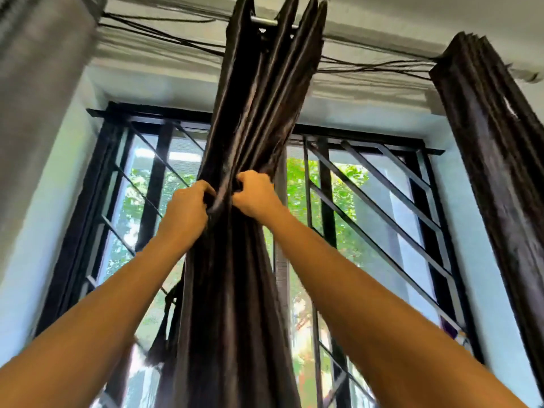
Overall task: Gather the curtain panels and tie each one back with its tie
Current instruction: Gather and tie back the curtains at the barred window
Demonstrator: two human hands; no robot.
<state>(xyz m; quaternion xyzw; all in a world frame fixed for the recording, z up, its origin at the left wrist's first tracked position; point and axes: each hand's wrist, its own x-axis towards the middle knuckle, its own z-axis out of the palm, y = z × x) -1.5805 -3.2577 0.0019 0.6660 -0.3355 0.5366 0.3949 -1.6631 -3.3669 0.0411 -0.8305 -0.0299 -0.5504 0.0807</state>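
Two hands on gathered centre panel

Window (382, 184) with black diagonal grille fills the background, foliage beyond. Centre curtain panel (235, 290), dark brown, hangs from the curtain rod (265, 21), bunched into tight folds before the window's middle. Second curtain panel (494, 172) hangs bunched at the right edge, well apart. Left hand (185, 210) and right hand (254, 194), both raised, fingers curled, grip the centre panel's folds side by side at its narrowest point. Dark strip (166, 322) dangles at its lower left; whether it is the tie cannot be told.
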